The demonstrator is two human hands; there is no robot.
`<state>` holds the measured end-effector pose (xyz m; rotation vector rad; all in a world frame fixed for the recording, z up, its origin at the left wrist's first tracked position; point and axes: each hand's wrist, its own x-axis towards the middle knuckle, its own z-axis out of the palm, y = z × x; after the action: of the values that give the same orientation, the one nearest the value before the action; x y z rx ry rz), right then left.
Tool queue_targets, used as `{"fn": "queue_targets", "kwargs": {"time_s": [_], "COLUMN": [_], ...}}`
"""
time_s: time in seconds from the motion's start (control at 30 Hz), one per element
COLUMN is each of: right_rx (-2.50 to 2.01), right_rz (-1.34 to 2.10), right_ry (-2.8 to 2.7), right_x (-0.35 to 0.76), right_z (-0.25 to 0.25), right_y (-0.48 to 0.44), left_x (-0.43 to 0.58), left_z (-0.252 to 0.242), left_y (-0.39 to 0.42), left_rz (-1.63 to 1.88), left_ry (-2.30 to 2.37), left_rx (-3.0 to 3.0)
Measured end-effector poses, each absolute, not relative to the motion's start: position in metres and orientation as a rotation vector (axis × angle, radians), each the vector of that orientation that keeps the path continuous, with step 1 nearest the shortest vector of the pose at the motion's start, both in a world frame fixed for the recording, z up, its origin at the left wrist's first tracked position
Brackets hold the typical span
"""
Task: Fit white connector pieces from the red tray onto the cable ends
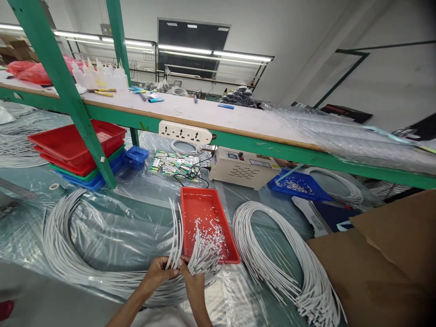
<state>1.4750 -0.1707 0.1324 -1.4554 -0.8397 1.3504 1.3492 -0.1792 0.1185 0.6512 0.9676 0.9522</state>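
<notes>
My left hand (159,274) is closed around a few white cables (175,238), whose ends stand up past the fingers. Close against it, my right hand (193,282) has thumb and fingers pinched at the cables where the two hands meet. Both hands are over the end of a big coil of white cables (59,231) that curves away to the left. The coil's loose ends fan out over the near edge of a red tray (223,218). Small white and silvery bits (213,234) lie scattered in that tray.
A second cable coil (272,218) lies to the right, beside brown cardboard (381,254). Behind stand a beige machine (243,168) and a blue tray (299,185). Stacked trays (78,145) stand at left by a green post (85,122). A shelf with a power strip (184,132) crosses above.
</notes>
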Motion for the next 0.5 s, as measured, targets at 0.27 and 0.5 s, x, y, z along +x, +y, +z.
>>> {"fn": "queue_targets", "kwargs": {"time_s": [0.27,0.5], "right_rx": [-1.457,-1.503], "right_rz": [1.322,1.301], "right_ry": [-0.842,-0.798], "right_x": [1.477,1.474], "right_z": [0.130,0.133], "right_y": [-0.173,-0.172], "left_x": [1.349,1.349], "left_z": [0.125,0.133], "left_y": [-0.180,-0.177], "left_rz": [0.928,0.903], "left_ry": [1.015,1.027], "left_rx": [0.648,0.696]}}
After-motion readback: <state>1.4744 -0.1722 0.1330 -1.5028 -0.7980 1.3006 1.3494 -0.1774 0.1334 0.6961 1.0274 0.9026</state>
